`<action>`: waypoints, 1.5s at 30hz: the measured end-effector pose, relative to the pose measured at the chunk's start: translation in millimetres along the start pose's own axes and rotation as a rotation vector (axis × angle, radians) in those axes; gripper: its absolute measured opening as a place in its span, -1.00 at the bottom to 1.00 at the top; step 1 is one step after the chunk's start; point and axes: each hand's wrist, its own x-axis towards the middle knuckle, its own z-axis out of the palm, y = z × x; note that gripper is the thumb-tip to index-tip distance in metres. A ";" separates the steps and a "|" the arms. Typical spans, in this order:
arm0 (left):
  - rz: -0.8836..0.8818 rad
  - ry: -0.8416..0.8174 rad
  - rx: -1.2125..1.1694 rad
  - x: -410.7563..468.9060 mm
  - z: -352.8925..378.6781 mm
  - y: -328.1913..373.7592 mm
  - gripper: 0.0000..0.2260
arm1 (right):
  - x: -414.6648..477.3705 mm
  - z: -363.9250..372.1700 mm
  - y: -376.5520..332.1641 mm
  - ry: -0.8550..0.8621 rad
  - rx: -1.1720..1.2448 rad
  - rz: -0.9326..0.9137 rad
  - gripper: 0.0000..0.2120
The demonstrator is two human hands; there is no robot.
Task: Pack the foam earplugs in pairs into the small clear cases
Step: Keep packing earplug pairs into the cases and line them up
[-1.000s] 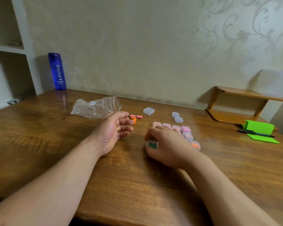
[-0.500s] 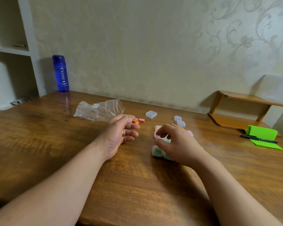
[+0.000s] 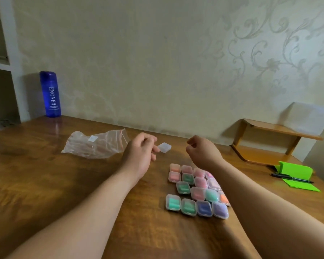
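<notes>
Cases: many packed cases (image 3: pixel 195 191) lie shut in rows, middle of the tabletop (image 3: pixel 45 184).
Empty case (image 3: pixel 165 147): toward the far edge, not yet filled.
Left grip (image 3: pixel 138 156): pinches the Empty case by its corner.
Right grip (image 3: pixel 202 152): curled; cannot tell if it holds anything.

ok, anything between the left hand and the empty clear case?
Nothing visible. The left hand has its fingertips at the empty clear case; contact is unclear. The packed cases lie nearer the person, and the right hand is off to the right, both out of the way.
</notes>
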 end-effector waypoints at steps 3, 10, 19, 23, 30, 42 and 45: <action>0.081 -0.006 0.089 7.2 -0.2 -6.7 -0.79 | 36.0 1.8 16.4 0.034 -0.087 0.120 -0.70; 0.116 0.008 0.119 13.9 7.0 -9.8 -0.78 | 76.7 9.2 41.5 -0.137 -0.223 0.283 -0.53; 0.125 0.012 0.155 20.1 4.9 -15.9 -0.81 | 67.7 8.0 14.5 -0.078 -0.063 0.091 -0.77; 0.096 0.029 0.147 15.0 0.8 -15.2 -0.83 | 32.5 -10.3 -18.6 0.017 0.401 0.012 -0.82; -0.111 -0.057 -0.062 -10.1 -14.2 3.6 -0.79 | -57.5 -1.0 -66.0 0.055 0.669 -0.114 -0.71; -0.170 -0.195 -0.260 -54.8 -56.7 -3.6 -0.65 | -118.5 34.5 -81.9 -0.011 0.735 -0.323 -0.80; -0.133 -0.201 -0.192 -52.3 -63.7 -5.8 -0.78 | -113.7 28.7 -80.5 -0.063 0.792 -0.268 -0.81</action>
